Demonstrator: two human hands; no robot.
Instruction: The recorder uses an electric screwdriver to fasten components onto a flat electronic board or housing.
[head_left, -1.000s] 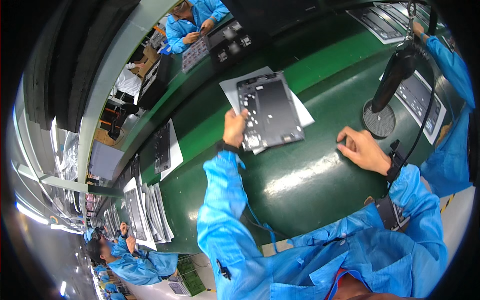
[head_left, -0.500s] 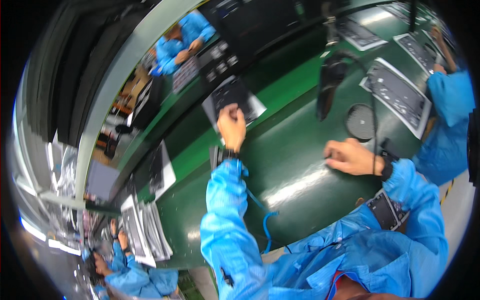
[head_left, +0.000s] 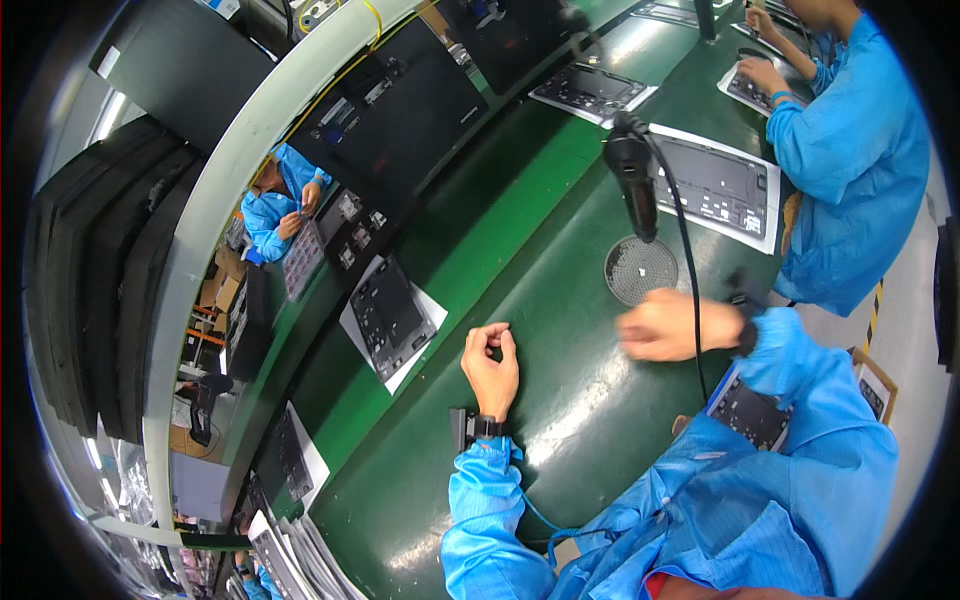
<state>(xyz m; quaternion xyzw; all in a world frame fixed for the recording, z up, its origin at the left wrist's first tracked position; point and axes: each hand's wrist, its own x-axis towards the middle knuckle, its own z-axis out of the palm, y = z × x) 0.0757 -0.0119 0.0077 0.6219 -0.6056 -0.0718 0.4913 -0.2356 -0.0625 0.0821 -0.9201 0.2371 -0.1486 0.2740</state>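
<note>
In the head view, a round grey mesh-topped disc [head_left: 641, 271] rests on a glossy green worktop [head_left: 560, 390]. Left of the disc and farther off, a matte black flat panel [head_left: 400, 110] bears a short pale line of lettering, too small to tell. A flat black rectangular device casing [head_left: 392, 312] lies left of the disc on a white sheet [head_left: 428, 306], its inner face dark and smooth in part, with small fittings along the edges. A similar black casing dotted with small white pieces [head_left: 715, 180] lies beyond the disc, to its right. The left hand [head_left: 490, 378], left of the disc and nearer the person, curls loosely, a narrow gap between thumb and fingers, nothing visible in it. The right hand [head_left: 672, 326], just on the disc's near side, is blurred; I cannot tell whether it holds anything
</note>
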